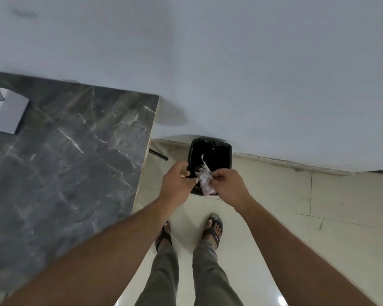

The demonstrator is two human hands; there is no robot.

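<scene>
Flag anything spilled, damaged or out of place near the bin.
Nothing looks spilled. The right hand pinches a crumpled clear wrapper over the black-lined bin. The only oddity is the white box, which sits askew on the marble table.

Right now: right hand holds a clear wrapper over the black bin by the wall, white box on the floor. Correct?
Not quite. The head view shows the white box lying on the grey marble table, not on the floor. The rest holds: the right hand pinches the clear wrapper over the black bin by the wall.
</scene>
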